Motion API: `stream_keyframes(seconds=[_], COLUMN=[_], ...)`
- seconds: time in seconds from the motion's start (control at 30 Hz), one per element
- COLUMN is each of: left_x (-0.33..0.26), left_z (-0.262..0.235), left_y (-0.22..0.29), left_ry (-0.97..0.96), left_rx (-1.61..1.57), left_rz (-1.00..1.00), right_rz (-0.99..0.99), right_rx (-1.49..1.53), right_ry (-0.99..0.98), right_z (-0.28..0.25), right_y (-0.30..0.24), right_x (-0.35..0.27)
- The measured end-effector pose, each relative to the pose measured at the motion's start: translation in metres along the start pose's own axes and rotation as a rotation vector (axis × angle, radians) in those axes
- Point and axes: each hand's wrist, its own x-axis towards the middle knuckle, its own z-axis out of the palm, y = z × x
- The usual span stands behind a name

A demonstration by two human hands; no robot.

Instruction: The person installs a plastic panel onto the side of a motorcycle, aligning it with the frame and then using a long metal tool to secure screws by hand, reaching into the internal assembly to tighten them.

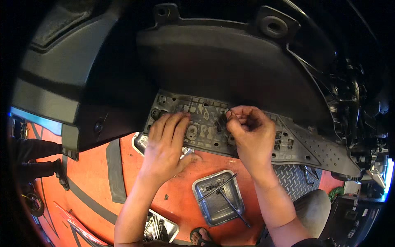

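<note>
A dirty grey floorboard panel (pixel 212 131) with holes and ribs runs across the middle, under a large dark plastic cover (pixel 214 57) of what looks like a scooter. On the panel's left part rest the fingertips of my left hand (pixel 164 142), its fingers stretched out and the thumb apart. My right hand (pixel 253 133) is over the panel's middle, thumb and forefinger pinched together. A small dark bit shows at those fingertips, too small to name. The palm hides part of the panel behind it.
Below, on the orange floor (pixel 135 187), a metal tray (pixel 242 193) holds long-handled tools and small dark parts. Another tray (pixel 175 230) with tools lies near my left forearm; a third (pixel 139 142) is partly hidden. Diamond plate (pixel 288 181) lies right. Another person's legs (pixel 43 160) stand far left.
</note>
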Motion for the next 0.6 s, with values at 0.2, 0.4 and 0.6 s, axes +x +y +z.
stream_keyframes(seconds=[0.2, 0.4, 0.6], left_x=[0.006, 0.009, 0.01], left_z=[0.022, 0.019, 0.012], left_y=[-0.01, -0.009, -0.006], left_ry=[0.088, -0.003, -0.02], left_rx=[0.087, 0.083, 0.112], left_rz=[0.066, 0.044, 0.043], right_rz=[0.006, 0.049, 0.128], right_rx=[-0.034, 0.042, 0.471], right_ry=[0.004, 0.006, 0.089], right_z=[0.001, 0.0, -0.018], right_y=[-0.002, -0.001, -0.012], right_x=[0.0, 0.0, -0.005])
